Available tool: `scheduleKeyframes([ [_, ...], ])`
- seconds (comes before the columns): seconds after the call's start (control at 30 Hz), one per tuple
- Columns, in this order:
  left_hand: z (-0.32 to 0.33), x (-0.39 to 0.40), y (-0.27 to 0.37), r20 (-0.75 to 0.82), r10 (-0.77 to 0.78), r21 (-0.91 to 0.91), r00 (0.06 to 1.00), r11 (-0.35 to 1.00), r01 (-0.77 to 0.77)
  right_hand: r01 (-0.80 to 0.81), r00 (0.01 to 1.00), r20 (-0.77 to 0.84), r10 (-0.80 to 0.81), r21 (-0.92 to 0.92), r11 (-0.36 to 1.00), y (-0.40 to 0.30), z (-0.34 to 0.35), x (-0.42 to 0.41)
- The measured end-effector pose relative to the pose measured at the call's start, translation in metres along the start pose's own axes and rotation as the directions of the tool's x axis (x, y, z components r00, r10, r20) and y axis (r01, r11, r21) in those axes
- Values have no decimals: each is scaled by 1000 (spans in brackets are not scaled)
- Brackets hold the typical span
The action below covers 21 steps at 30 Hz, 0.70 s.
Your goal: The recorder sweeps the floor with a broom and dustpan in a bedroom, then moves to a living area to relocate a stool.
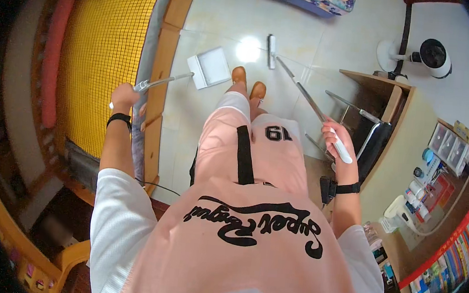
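My left hand [125,96] grips the upper end of a long-handled white dustpan [213,67]. The pan lies on the tiled floor just ahead of my feet, to the left, and I see nothing clearly inside it. A broom [271,51] with a narrow white head and dark bristles touches the floor farther forward, right of the pan. Its metal pole slants back to my right hand [335,136], whose fingers wrap around the white grip. The broom head and the dustpan are apart.
Along the left runs a wooden bed frame [166,61] with a yellow checked cover [104,51]. A metal-framed chair [370,129] stands by the desk [401,148] at right, with a white fan [434,59] beyond. A floral-patterned padded edge [314,0] crosses the far floor.
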<state>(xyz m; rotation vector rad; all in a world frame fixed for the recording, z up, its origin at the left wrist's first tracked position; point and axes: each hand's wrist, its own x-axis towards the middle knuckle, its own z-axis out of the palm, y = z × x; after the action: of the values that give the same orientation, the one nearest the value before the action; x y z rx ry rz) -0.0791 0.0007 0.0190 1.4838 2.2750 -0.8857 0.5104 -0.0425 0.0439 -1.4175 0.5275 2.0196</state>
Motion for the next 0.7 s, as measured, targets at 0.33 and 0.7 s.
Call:
scheduleKeyframes([
  [0.33, -10, -7, 14, 57, -83, 40, 995, 996, 81, 304, 889, -131, -439, -547, 780, 13, -18, 26],
  [0.7, -4, 2, 1, 38, 10, -22, 999, 1000, -9, 313, 883, -206, -421, -410, 857, 50, -30, 28],
])
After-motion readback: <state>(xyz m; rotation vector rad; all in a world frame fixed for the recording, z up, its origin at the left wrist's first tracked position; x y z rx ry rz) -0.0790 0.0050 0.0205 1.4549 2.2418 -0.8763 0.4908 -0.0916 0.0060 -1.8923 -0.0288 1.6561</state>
